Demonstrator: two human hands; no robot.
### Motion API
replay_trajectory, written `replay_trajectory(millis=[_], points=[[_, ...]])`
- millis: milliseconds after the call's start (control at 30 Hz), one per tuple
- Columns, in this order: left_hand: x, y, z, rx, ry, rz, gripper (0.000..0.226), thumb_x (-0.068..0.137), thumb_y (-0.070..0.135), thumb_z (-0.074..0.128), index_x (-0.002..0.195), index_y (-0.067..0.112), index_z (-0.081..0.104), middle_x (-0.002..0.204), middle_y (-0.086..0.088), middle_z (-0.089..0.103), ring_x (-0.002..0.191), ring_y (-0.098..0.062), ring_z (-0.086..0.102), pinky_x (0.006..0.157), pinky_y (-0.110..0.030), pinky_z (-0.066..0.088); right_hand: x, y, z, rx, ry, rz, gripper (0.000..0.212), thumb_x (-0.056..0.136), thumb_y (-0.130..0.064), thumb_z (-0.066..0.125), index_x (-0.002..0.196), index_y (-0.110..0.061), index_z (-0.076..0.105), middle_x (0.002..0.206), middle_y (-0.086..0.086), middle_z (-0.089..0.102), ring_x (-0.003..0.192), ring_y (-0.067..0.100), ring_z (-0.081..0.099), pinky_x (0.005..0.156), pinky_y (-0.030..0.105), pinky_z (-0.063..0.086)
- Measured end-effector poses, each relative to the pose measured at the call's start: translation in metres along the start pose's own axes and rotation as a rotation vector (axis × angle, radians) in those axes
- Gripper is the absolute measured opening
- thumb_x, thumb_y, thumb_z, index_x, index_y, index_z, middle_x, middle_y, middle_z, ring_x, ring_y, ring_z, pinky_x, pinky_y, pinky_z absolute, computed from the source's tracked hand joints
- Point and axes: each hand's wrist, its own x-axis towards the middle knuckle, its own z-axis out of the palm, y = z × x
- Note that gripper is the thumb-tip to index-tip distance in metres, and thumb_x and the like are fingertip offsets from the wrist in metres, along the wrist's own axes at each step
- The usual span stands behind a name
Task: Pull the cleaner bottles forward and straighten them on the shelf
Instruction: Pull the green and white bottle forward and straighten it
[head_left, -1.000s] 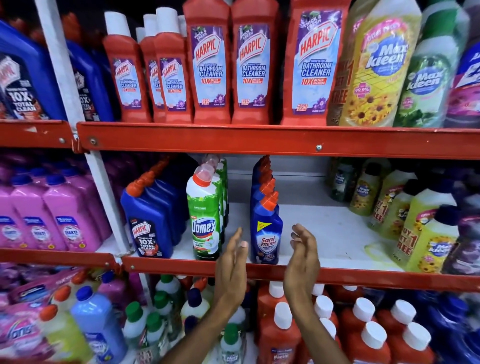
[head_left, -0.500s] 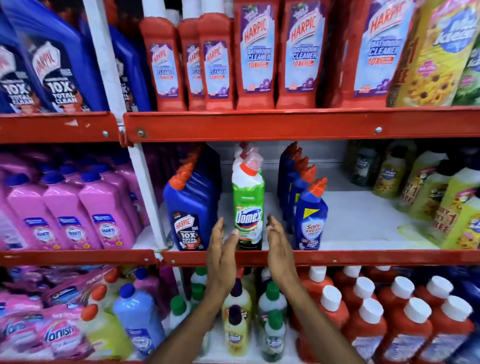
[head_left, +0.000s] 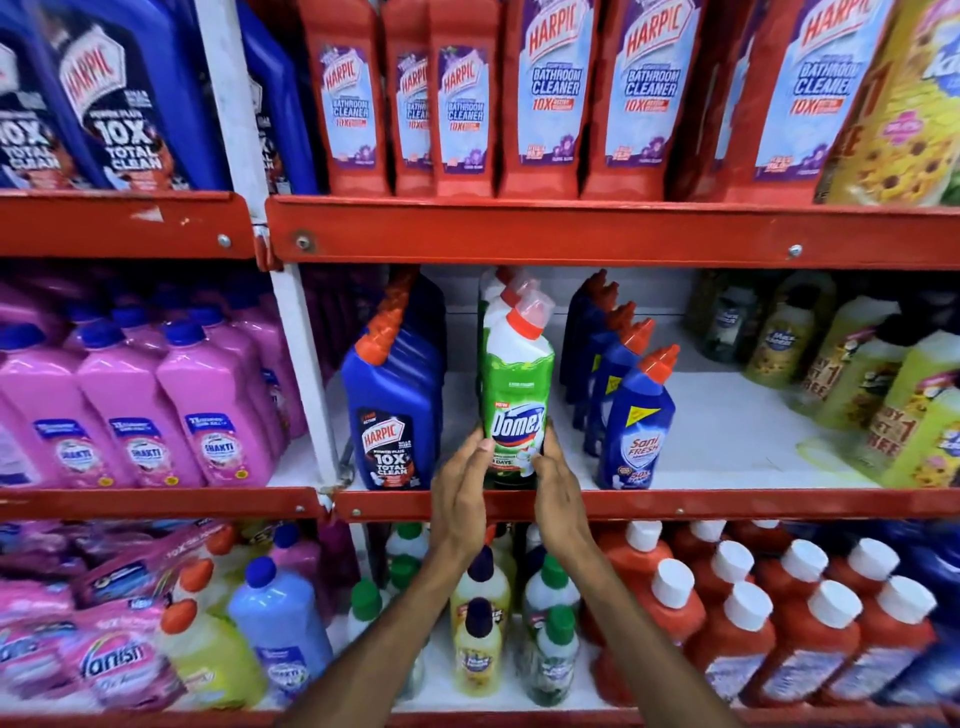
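A green and white Domex bottle (head_left: 517, 395) with a red cap stands at the front edge of the middle shelf (head_left: 727, 447), heading a row of like bottles. My left hand (head_left: 462, 488) presses its lower left side and my right hand (head_left: 556, 493) its lower right side, so both hands clasp its base. To its left stands a blue Harpic bottle (head_left: 392, 410) with others behind. On the right a row of blue Sani Fresh bottles (head_left: 636, 421) runs back at a slant.
The red shelf lip (head_left: 675, 504) runs just below my hands. Yellow-green bottles (head_left: 883, 395) crowd the shelf's right end, pink bottles (head_left: 130, 405) the left bay. Red Harpic bottles (head_left: 550, 93) fill the shelf above; small bottles (head_left: 478, 613) and red white-capped ones (head_left: 753, 623) stand below.
Both hands moved from in front of the Sani Fresh row leftward to the Domex bottle and closed on its base. The camera came closer to the shelf.
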Motion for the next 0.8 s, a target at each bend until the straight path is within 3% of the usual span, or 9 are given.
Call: replay_trajectory(millis=[133, 233, 333, 400, 433, 533, 633, 700, 800], points=[[-0.002, 0.001, 0.000, 0.050, 0.005, 0.006, 0.049, 0.093, 0.054, 0.048, 0.134, 0.033, 0.064, 0.131, 0.001, 0.073, 0.125, -0.019, 0.067, 0.113, -0.055, 0.047, 0.002, 0.001, 0.000, -0.010, 0.008, 0.010, 0.074, 0.086, -0.045, 0.027, 0.157, -0.026, 0.021, 0.162, 0.001, 0.036, 0.145, 0.012, 0.038, 0.122, 0.040, 0.031], [-0.003, 0.002, 0.000, 0.075, -0.040, 0.029, 0.055, 0.095, 0.053, 0.045, 0.141, 0.026, 0.058, 0.133, 0.002, 0.072, 0.127, -0.018, 0.066, 0.114, -0.053, 0.046, 0.000, -0.003, 0.000, -0.005, -0.002, 0.016, 0.071, 0.090, -0.036, 0.027, 0.158, -0.022, 0.017, 0.165, -0.001, 0.026, 0.146, 0.005, 0.030, 0.121, 0.025, 0.025], [-0.008, 0.004, -0.001, 0.115, -0.084, 0.037, 0.061, 0.092, 0.056, 0.044, 0.145, 0.027, 0.053, 0.137, 0.012, 0.068, 0.130, -0.007, 0.062, 0.113, -0.029, 0.044, -0.006, -0.007, -0.001, 0.024, 0.011, 0.007, 0.065, 0.095, -0.032, 0.029, 0.158, -0.022, 0.019, 0.165, -0.001, 0.027, 0.146, 0.004, 0.029, 0.116, 0.020, 0.025], [-0.018, 0.005, -0.007, 0.107, -0.035, 0.076, 0.072, 0.086, 0.060, 0.046, 0.148, 0.024, 0.049, 0.145, 0.019, 0.057, 0.136, 0.001, 0.053, 0.107, -0.007, 0.038, -0.014, -0.010, 0.001, 0.058, 0.129, -0.032, 0.063, 0.095, -0.032, 0.032, 0.156, -0.020, 0.026, 0.163, -0.001, 0.032, 0.143, 0.001, 0.032, 0.113, 0.020, 0.027], [-0.023, 0.006, -0.012, 0.101, 0.002, 0.108, 0.072, 0.086, 0.059, 0.048, 0.147, 0.021, 0.050, 0.147, 0.017, 0.055, 0.138, 0.003, 0.051, 0.105, -0.004, 0.038, -0.020, -0.012, 0.003, 0.078, 0.226, -0.077, 0.061, 0.093, -0.031, 0.034, 0.153, -0.020, 0.035, 0.159, -0.001, 0.040, 0.141, 0.002, 0.037, 0.113, 0.022, 0.031], [-0.038, 0.010, -0.036, 0.100, 0.154, 0.239, 0.051, 0.091, 0.046, 0.052, 0.133, 0.020, 0.064, 0.134, 0.004, 0.071, 0.125, -0.005, 0.065, 0.102, -0.015, 0.049, -0.037, -0.016, 0.013, 0.145, 0.467, -0.254, 0.039, 0.093, -0.021, 0.042, 0.126, -0.017, 0.061, 0.126, 0.000, 0.069, 0.119, 0.011, 0.063, 0.100, 0.031, 0.050], [-0.040, 0.015, -0.064, 0.030, 0.422, 0.321, 0.031, 0.092, 0.040, 0.054, 0.117, 0.029, 0.068, 0.110, -0.003, 0.076, 0.106, -0.012, 0.071, 0.092, -0.022, 0.054, -0.047, -0.022, 0.037, 0.131, 0.365, -0.311, 0.029, 0.093, -0.018, 0.043, 0.105, -0.017, 0.069, 0.101, 0.000, 0.075, 0.096, 0.014, 0.070, 0.084, 0.030, 0.056], [-0.032, 0.017, -0.080, 0.017, 0.523, 0.299, 0.034, 0.089, 0.042, 0.055, 0.120, 0.029, 0.064, 0.114, -0.006, 0.072, 0.107, -0.012, 0.068, 0.095, -0.025, 0.053, -0.047, -0.026, 0.060, 0.113, 0.194, -0.256, 0.032, 0.094, -0.020, 0.043, 0.113, -0.020, 0.069, 0.108, -0.004, 0.075, 0.102, 0.007, 0.069, 0.087, 0.020, 0.054], [-0.021, 0.011, -0.097, 0.106, 0.467, 0.149, 0.066, 0.085, 0.056, 0.052, 0.139, 0.018, 0.052, 0.139, -0.006, 0.062, 0.128, -0.017, 0.059, 0.113, -0.045, 0.047, -0.041, -0.029, 0.090, 0.122, 0.038, -0.125, 0.037, 0.101, -0.020, 0.043, 0.135, -0.028, 0.054, 0.126, -0.015, 0.064, 0.112, -0.016, 0.058, 0.097, 0.007, 0.043]])
